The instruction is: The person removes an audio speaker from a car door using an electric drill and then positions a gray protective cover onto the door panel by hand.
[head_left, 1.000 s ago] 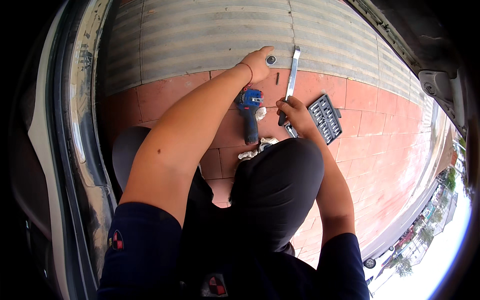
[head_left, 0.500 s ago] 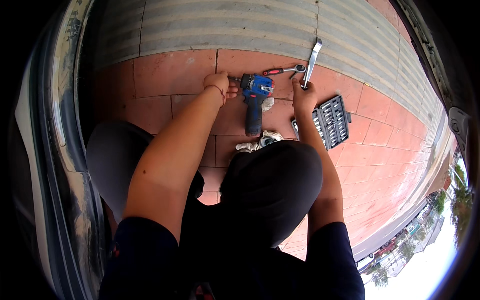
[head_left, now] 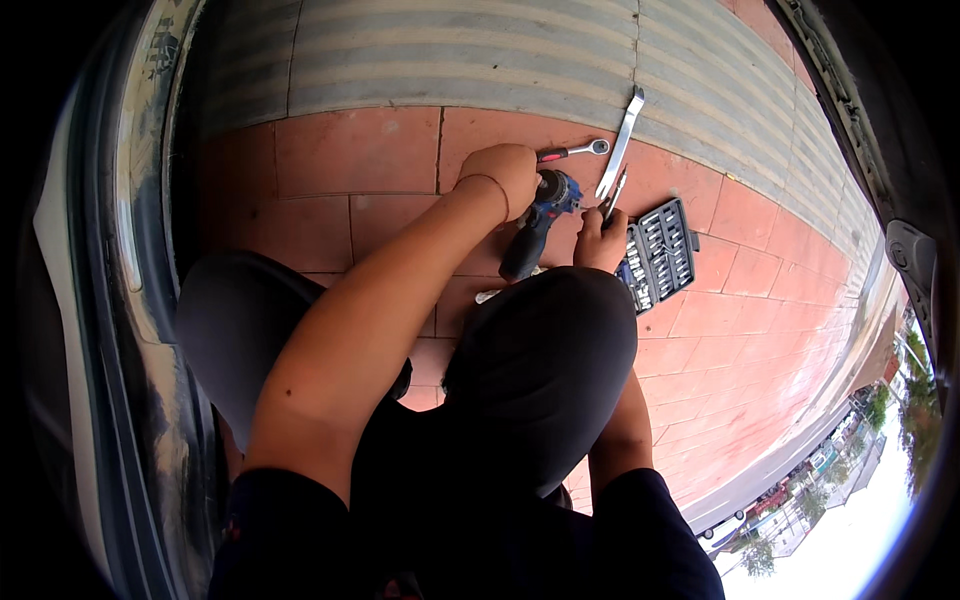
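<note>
My left hand [head_left: 503, 176] is curled over the top end of a blue and black power drill [head_left: 533, 228], which lies on the red paving tiles [head_left: 350, 160]. My right hand [head_left: 598, 243] grips a thin metal tool [head_left: 613, 194] that points away from me, just right of the drill's head. A ratchet wrench with a red grip [head_left: 575, 151] lies just beyond my left hand. A flat metal bar [head_left: 622, 140] lies next to it, reaching the grey ribbed strip.
An open black socket case [head_left: 662, 256] sits right of my right hand. My dark-clothed knees [head_left: 540, 370] fill the middle. A dark car body edge [head_left: 130, 250] runs along the left, and a grey ribbed paving strip [head_left: 450, 50] lies beyond the tools.
My left hand has drawn back from the far tiles and closed on the drill's head. My right hand stays by the socket case with the thin tool.
</note>
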A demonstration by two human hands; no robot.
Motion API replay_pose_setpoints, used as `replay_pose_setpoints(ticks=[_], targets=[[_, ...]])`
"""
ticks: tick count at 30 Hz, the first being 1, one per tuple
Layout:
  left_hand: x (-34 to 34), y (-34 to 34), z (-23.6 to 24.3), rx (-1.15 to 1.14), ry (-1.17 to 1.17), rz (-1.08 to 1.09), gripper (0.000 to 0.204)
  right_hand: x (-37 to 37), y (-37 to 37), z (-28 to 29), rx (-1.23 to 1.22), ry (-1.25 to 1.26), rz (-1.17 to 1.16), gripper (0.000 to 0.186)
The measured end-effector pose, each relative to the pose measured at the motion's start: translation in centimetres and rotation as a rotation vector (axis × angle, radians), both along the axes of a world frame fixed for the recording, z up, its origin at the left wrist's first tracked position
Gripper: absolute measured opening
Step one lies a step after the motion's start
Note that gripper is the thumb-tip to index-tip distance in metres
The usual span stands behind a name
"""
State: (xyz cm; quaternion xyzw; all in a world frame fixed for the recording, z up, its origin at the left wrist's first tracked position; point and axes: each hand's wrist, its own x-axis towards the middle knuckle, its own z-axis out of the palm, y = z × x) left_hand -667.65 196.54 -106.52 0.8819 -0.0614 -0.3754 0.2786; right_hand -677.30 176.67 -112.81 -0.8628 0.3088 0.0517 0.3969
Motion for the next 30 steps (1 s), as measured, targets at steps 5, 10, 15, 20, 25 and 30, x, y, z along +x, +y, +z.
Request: replay_pose_setpoints(ticks=[5,10,15,20,25,30], targets=[[0.1,-3.6,3.9,0.020,-0.060,-0.276,0.023,-1.1,3.0,6.3,0.561,0.027,0.051,0.028],[-1.9,-5.2,4.7,-0.065,-0.302,-0.260,0.020,-1.0,2.4,7.2,0.646,-0.033,0.065,0.024],[-3.1,-5.7,4.2,-0.050,-0.309,-0.261,0.017,-1.9,3.4,7.2,0.712,-0.004,0.093,0.020],[1.0,-6.2,9.0,-0.003,-0.382,-0.296,0.021,-2.6,3.5,6.9,0.747,0.002,0.090,0.016],[3.5,-1.4,5.2,0.036,0.032,-0.243,0.030,-3.5,2.8,6.4,0.791,-0.051,0.024,0.012],[-3.6,-2.9,3.5,-0.586,0.298,0.116,0.045,-0.9,0.2,7.9,0.640,0.020,0.214,0.016]])
